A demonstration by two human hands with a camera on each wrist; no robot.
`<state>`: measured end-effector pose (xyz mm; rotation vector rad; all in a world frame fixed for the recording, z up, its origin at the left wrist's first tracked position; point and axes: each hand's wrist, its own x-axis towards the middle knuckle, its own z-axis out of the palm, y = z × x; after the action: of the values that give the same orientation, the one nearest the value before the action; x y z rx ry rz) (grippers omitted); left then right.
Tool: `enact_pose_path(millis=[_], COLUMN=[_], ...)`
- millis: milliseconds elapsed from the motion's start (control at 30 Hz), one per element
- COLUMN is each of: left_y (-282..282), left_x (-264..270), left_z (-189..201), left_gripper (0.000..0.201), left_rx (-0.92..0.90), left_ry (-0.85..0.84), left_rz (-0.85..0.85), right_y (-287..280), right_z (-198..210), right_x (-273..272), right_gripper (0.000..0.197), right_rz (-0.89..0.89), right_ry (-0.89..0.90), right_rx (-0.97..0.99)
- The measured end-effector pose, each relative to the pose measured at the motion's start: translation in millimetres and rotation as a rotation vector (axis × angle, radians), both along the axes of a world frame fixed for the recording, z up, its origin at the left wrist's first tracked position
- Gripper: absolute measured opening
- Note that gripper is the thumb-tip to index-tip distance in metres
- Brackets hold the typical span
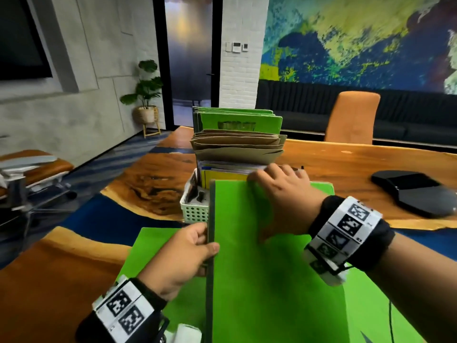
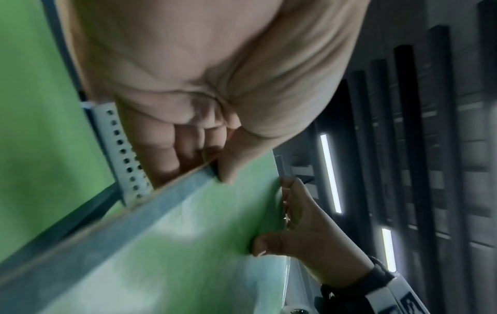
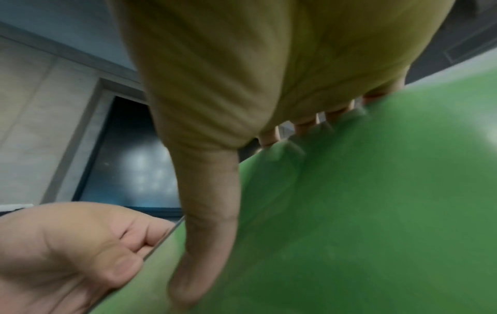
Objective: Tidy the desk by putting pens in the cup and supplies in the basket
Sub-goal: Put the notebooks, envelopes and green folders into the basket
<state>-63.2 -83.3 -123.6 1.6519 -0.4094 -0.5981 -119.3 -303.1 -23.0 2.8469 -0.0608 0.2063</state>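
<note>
A large green folder (image 1: pixel 272 256) stands tilted just in front of the white perforated basket (image 1: pixel 195 214). My left hand (image 1: pixel 195 246) grips its grey spine edge, thumb on the front cover and fingers behind. My right hand (image 1: pixel 277 184) holds the top edge, fingers curled over it and thumb on the cover. In the left wrist view my left hand (image 2: pixel 204 148) pinches the folder (image 2: pixel 188 244) beside the basket (image 2: pixel 121 148). In the right wrist view my right hand (image 3: pixel 242 85) lies on the folder (image 3: pixel 349 212). No pens or cup are in sight.
The basket holds upright brown envelopes (image 1: pixel 237 144) and green folders (image 1: pixel 239 120). Another green folder (image 1: pixel 153 246) lies flat on the wooden table (image 1: pixel 358 164). A black device (image 1: pixel 415 194) sits at the right, with an orange chair (image 1: pixel 353 117) behind the table.
</note>
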Motion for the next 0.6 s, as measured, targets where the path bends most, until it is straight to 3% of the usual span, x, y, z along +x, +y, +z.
enact_pose_path(millis=[100, 200, 300, 367, 467, 600], left_y=[20.7, 52.6, 78.5, 87.2, 85.2, 57.8], left_x=[21.9, 57.7, 96.2, 123.2, 158.7, 190.8], left_z=[43.4, 100.2, 153.0, 181.4, 211.2, 225.1], left_gripper=[0.033, 0.033, 0.031, 0.026, 0.026, 0.037], left_rx=[-0.078, -0.232, -0.360, -0.440, -0.550, -0.633], left_ry=[-0.150, -0.303, -0.475, -0.561, -0.646, -0.690], left_rz=[0.133, 0.281, 0.385, 0.467, 0.568, 0.561], right_y=[-3.0, -27.1, -55.8, -65.1, -68.9, -72.2], right_z=[33.7, 57.6, 66.1, 64.0, 48.8, 33.5], right_x=[4.4, 9.5, 19.3, 32.5, 61.7, 97.8], right_gripper=[0.115, 0.099, 0.096, 0.089, 0.076, 0.102], right_rz=[0.043, 0.102, 0.066, 0.012, -0.049, -0.015], right_ry=[-0.314, -0.743, -0.926, -0.842, -0.583, -0.307], right_rx=[0.050, 0.336, 0.626, 0.637, 0.418, 0.262])
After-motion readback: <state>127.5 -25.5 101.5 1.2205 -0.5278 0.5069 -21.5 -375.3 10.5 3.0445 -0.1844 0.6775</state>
